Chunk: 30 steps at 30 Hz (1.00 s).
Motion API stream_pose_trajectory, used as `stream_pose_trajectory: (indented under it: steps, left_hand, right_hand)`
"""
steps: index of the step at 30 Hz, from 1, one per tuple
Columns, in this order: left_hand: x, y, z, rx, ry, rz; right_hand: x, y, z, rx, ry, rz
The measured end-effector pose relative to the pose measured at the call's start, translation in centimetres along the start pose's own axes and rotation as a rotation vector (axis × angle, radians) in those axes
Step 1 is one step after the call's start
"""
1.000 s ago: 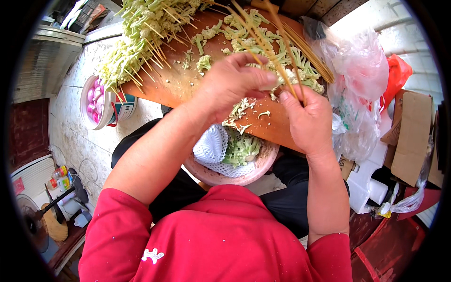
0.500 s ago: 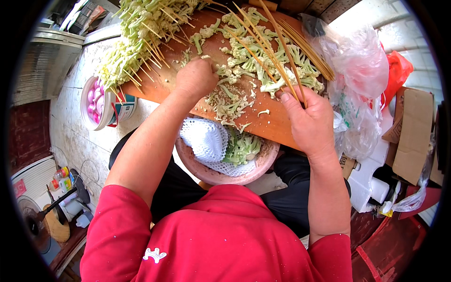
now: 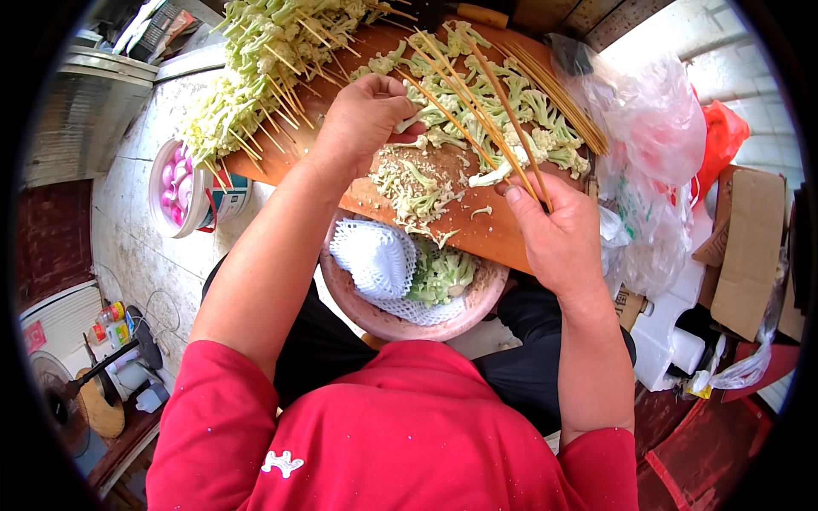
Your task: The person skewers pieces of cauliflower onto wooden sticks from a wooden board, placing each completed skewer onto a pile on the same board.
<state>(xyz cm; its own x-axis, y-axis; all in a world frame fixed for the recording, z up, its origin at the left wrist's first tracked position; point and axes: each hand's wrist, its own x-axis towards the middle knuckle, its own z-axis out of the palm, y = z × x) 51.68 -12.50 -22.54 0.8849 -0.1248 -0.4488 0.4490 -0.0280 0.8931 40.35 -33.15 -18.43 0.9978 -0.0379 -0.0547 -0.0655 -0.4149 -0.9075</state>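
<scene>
My right hand [image 3: 554,223] grips several thin wooden skewers [image 3: 513,129] that fan out up and left over the board. Against the lower part of the skewers is a pale cauliflower floret [image 3: 487,178]; whether it is pierced I cannot tell. My left hand [image 3: 368,115] is closed in a pinch on a small cauliflower piece [image 3: 407,122], mostly hidden by the fingers. Loose cauliflower florets [image 3: 537,106] spread over the far right of the wooden board [image 3: 490,234]. Nearer me lie cauliflower scraps [image 3: 413,192]. At the far left is a pile of skewered cauliflower [image 3: 247,94].
Below the board's near edge, a pink basin [image 3: 383,324] holds white foam netting [image 3: 371,255] and a cauliflower head [image 3: 441,277]. A bucket of purple onions [image 3: 177,187] stands left. Spare skewers [image 3: 562,98] lie right, beside plastic bags [image 3: 652,128] and cardboard [image 3: 750,251].
My left hand has lifted and shifted slightly right, turning so the cauliflower piece in its fingers shows. My right hand, with the skewers, has moved only a little toward me.
</scene>
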Motion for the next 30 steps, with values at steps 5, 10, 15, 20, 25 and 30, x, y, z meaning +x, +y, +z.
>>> stream_pose_trajectory:
  steps: [5,10,15,20,25,30]
  left_hand:
    - [-1.5,1.4,1.3,-0.343,-0.066,0.007]
    - [-3.8,1.2,3.4,-0.486,-0.241,0.011]
    - [-5.1,0.7,5.0,-0.365,-0.341,0.051]
    - [-5.1,0.5,5.0,-0.363,-0.39,0.049]
    - [-4.9,1.2,5.8,-0.588,0.039,0.008]
    - [-3.6,1.3,3.3,-0.487,-0.036,0.053]
  right_hand:
    - [0.0,0.1,0.1,0.206,0.082,0.137]
    - [0.9,-1.7,0.8,0.657,0.193,0.174]
    - [1.1,-2.0,0.9,0.735,0.179,0.223]
    - [1.3,-0.8,0.9,0.73,0.252,0.243]
    - [2.2,0.1,-0.3,0.79,0.462,0.238]
    - [2.1,-1.0,-0.3,0.634,0.395,0.236]
